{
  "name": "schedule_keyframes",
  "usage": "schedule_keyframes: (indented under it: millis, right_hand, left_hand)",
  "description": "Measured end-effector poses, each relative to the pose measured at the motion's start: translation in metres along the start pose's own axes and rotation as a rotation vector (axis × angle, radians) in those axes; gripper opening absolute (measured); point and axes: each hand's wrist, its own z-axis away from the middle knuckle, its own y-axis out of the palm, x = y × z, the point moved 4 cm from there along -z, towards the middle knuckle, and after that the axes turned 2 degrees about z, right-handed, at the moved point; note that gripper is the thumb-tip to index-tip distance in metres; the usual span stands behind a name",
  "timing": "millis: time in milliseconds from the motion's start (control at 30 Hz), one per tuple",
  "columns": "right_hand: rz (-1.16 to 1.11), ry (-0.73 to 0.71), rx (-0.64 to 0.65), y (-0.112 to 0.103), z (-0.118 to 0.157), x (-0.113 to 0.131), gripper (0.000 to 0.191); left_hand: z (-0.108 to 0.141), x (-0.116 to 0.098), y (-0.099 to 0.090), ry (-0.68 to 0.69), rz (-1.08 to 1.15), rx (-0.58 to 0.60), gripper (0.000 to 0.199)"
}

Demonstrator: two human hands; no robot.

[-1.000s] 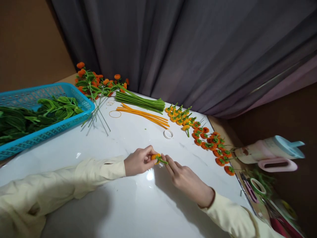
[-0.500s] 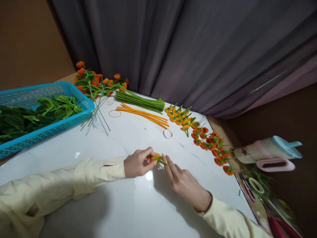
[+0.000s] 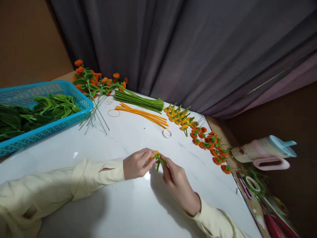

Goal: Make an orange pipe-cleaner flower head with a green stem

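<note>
Between the fingertips of my left hand is a small yellow-orange flower head with green pieces at its base. My right hand pinches one of the green pieces at the flower's right side, while another green end points down below it. Both hands are above the white marbled table. Beyond them lie a white ring, a row of orange stems and a bundle of green stems. Yellow flower heads and orange-red flower heads lie to the right.
A blue basket of green leaves stands at the left, with stemmed orange flowers behind it. At the right edge are a tumbler, green tape and red-handled pliers. A grey curtain hangs behind the table.
My right hand's fingers have gone from nearly straight to bent and pinching a green piece. A second green end now points downward. The view has shifted slightly.
</note>
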Motion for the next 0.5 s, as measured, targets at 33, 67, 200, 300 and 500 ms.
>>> schedule_keyframes:
  millis: [33, 67, 200, 300, 500]
  right_hand:
    - [-0.051, 0.068, 0.004, 0.0009, -0.0004, 0.0003, 0.031]
    - [-0.107, 0.127, 0.011, 0.0016, -0.0007, 0.0009, 0.030]
    - [-0.345, 0.322, 0.037, 0.0031, -0.0013, 0.0027, 0.033]
    - [-0.502, 0.445, 0.082, 0.0044, -0.0020, 0.0030, 0.037]
    - [-0.752, 0.505, 0.095, 0.0068, -0.0058, 0.0043, 0.035]
  left_hand:
    - [-0.0002, -0.0010, -0.0003, 0.033, -0.015, -0.028, 0.016]
    - [-0.0004, -0.0017, -0.0004, 0.054, -0.029, -0.047, 0.017]
    - [-0.0011, -0.0040, -0.0019, 0.058, -0.026, -0.053, 0.029]
    - [-0.0012, -0.0044, -0.0027, 0.040, 0.035, -0.014, 0.038]
    - [-0.0006, 0.0036, 0.0006, -0.027, 0.027, 0.029, 0.039]
